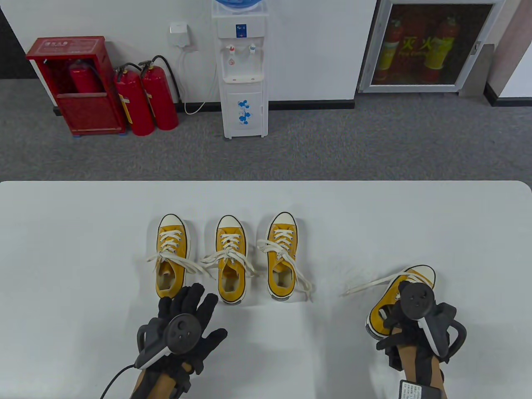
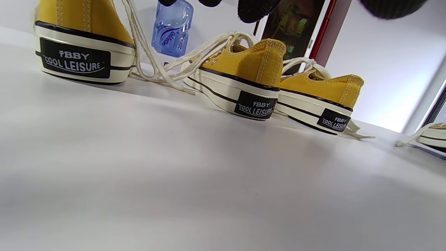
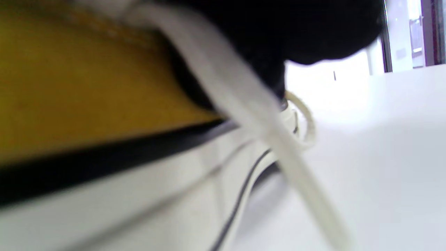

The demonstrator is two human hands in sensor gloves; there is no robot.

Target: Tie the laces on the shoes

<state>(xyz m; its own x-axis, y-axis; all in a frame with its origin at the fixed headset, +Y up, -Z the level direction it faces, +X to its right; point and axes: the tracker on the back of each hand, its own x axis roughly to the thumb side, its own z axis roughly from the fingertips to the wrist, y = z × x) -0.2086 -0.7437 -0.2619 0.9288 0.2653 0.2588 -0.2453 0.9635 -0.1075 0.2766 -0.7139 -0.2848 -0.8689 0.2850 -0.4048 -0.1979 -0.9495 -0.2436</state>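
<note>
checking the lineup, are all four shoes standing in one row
No, three shoes stand side by side mid-table, while the fourth shoe sits apart at the right, angled, under the right hand.

Right hand [image 1: 409,309] hides fourth shoe [image 1: 417,278]

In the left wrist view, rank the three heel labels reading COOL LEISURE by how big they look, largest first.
1. Label on the leftmost shoe's heel, largest.
2. Label on the middle shoe's heel.
3. Label on the right shoe's heel, smallest.
The shoes look identical, so the difference is likely only nearness to the camera.
</note>
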